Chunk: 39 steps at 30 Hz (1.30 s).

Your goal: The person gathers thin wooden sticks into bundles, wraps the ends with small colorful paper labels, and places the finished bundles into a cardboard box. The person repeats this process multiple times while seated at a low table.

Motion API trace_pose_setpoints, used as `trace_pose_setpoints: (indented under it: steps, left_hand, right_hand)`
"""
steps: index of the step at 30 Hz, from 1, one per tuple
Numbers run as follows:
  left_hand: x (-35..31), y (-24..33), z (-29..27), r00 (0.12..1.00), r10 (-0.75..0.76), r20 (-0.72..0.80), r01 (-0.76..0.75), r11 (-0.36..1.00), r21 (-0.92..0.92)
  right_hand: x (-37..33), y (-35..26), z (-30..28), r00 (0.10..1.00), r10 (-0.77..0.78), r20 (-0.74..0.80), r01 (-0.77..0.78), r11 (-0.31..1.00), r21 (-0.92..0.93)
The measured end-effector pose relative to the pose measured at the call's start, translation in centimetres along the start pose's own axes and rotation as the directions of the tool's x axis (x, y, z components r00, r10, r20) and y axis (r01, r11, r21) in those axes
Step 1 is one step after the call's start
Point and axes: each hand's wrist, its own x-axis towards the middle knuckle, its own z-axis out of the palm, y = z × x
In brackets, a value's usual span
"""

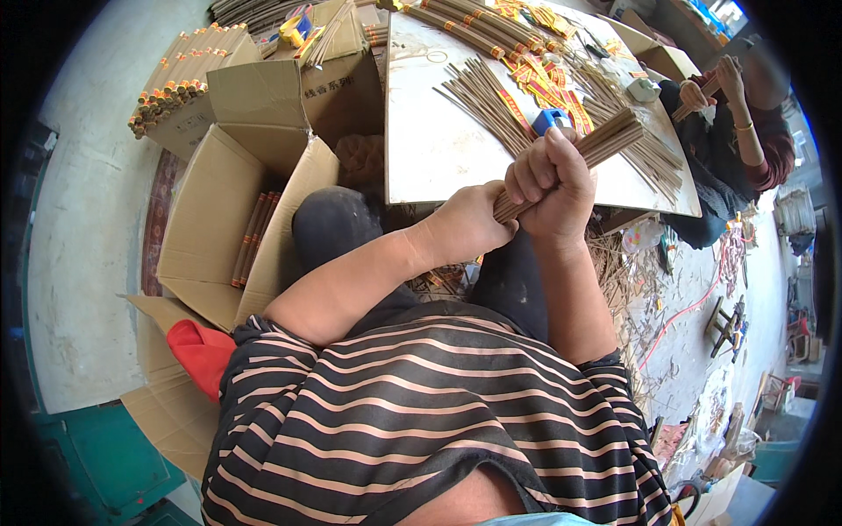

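Observation:
A thick bundle of brown incense sticks is gripped in my right hand, slanting up to the right above the white table. My left hand closes around the bundle's lower end, just below my right hand. Loose sticks lie fanned on the table beyond my hands, beside red and yellow paper wrappers and a small blue tape dispenser. Finished wrapped bundles lie at the table's far side.
An open cardboard box with a few wrapped bundles stands on the floor at my left, with more boxes and stacked bundles behind. Another person sits across at the right, holding sticks. Stick scraps and a red cord litter the floor at right.

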Motion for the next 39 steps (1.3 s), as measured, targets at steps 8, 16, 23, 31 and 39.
trace_pose_setpoints:
  steps: [8, 16, 23, 31, 39]
  left_hand:
    - [0.4, 0.2, 0.7, 0.974, 0.037, -0.225, 0.01, 0.979, 0.204]
    - [0.0, -2.4, 2.3, 0.939, 0.151, -0.31, -0.097, 0.978, 0.185]
    - [0.4, -2.4, 1.0, 0.968, 0.009, -0.25, 0.007, 0.998, 0.063]
    - [2.9, -4.5, -5.4, 0.932, -0.292, -0.217, 0.073, 0.735, -0.674]
    - [4.3, -8.7, -7.2, 0.928, -0.348, -0.132, 0.084, 0.542, -0.836]
  right_hand:
    - [0.2, 0.0, 1.2, 0.991, -0.067, -0.112, 0.059, 0.996, -0.074]
    - [0.1, -0.3, 1.1, 0.979, -0.091, -0.18, 0.058, 0.982, -0.179]
    - [4.5, -4.4, 1.1, 0.963, -0.267, 0.029, 0.267, 0.945, -0.189]
    - [11.7, -2.0, -7.5, 0.993, -0.101, -0.053, 0.023, 0.635, -0.772]
    - [19.1, 4.9, -13.5, 0.984, 0.057, -0.169, -0.141, -0.328, -0.934]
